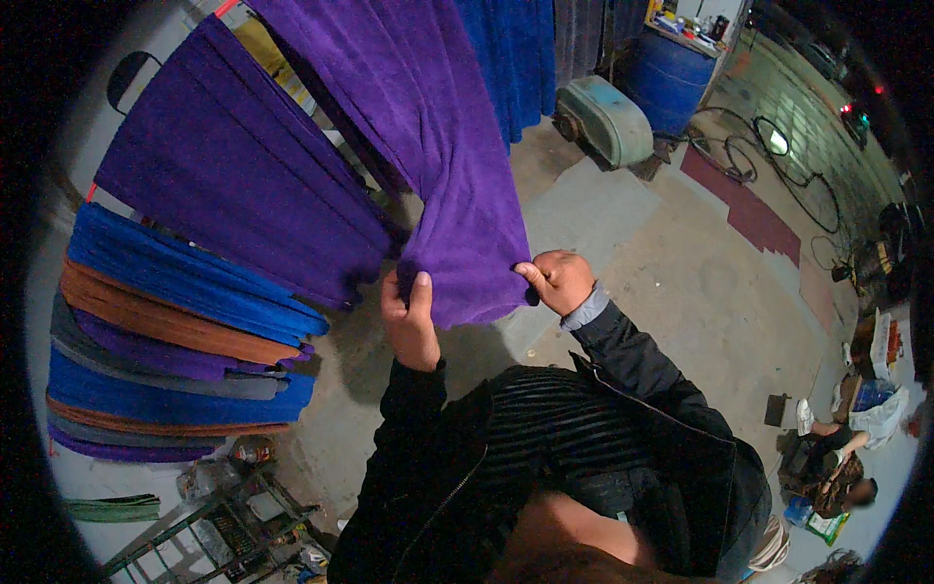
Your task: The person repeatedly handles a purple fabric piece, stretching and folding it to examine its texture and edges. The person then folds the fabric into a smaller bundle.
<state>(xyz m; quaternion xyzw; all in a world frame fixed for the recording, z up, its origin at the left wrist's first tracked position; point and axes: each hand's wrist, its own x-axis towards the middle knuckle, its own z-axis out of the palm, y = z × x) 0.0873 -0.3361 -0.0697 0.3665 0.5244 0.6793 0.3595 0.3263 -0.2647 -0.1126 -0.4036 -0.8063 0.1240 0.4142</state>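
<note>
A long purple towel-like cloth (467,197) hangs down from the top of the view, its lower end drawn towards me. My left hand (412,314) grips the left corner of that end, thumb on top. At the right corner, my right hand (558,281) pinches the edge between thumb and fingers. Between both hands the cloth is spread fairly flat, with folds gathering above. Close on the left hangs a darker purple cloth (241,168), apart from my left hand. Where the bright cloth is hung lies beyond the view.
Blue (182,270), brown (175,314) and grey cloths hang at the left. Ahead stand a rounded metal machine housing (609,120) and a blue barrel (668,77). A black hose (795,175) lies coiled at right. A metal frame (211,525) stands lower left; a person (828,467) sits at far right.
</note>
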